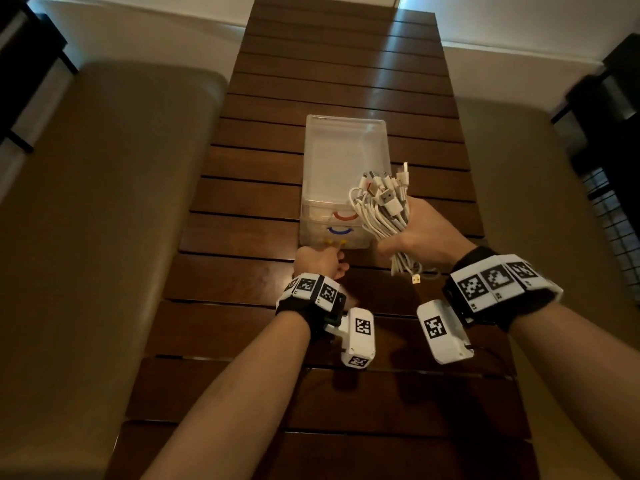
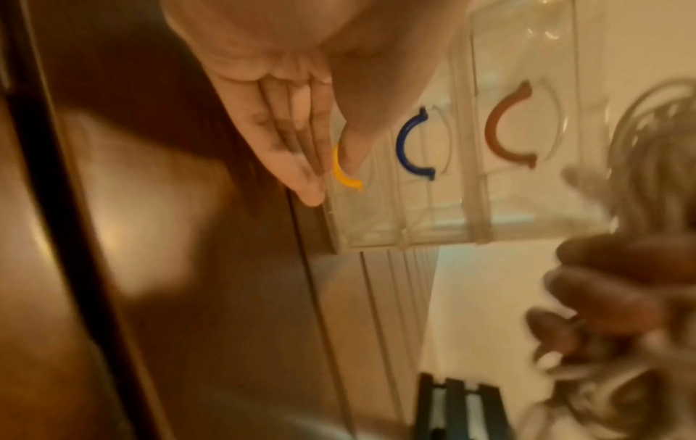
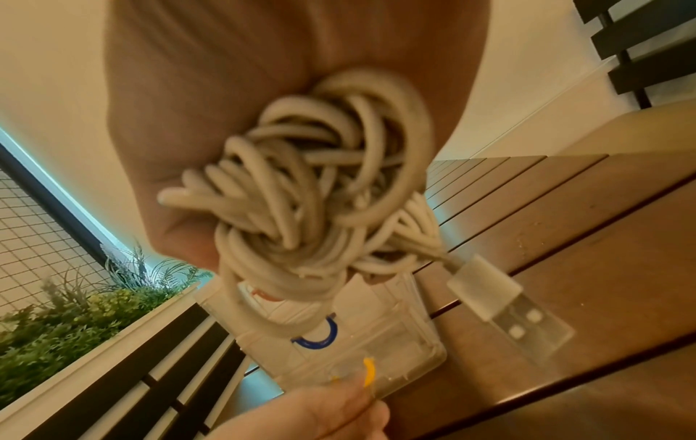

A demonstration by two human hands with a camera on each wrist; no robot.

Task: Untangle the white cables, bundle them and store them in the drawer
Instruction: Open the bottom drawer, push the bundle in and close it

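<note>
A clear plastic drawer unit point(image 1: 341, 147) stands in the middle of the slatted table, with a red handle point(image 2: 504, 128), a blue handle point(image 2: 408, 146) and a yellow handle point(image 2: 344, 177). All three drawer fronts look flush. My left hand point(image 1: 320, 259) is at the bottom drawer, thumb and fingers pinching the yellow handle. My right hand point(image 1: 420, 233) grips a coiled bundle of white cables point(image 1: 381, 209) just right of the unit's front, with the plugs sticking up. One loose USB plug point(image 3: 504, 309) hangs below the bundle.
The dark wooden slatted table point(image 1: 332, 81) stretches far ahead. Padded tan benches point(image 1: 104, 202) flank it on both sides. Dark slatted chairs point(image 1: 613, 109) stand at the far corners. A planter with greenery point(image 3: 75, 312) shows in the right wrist view.
</note>
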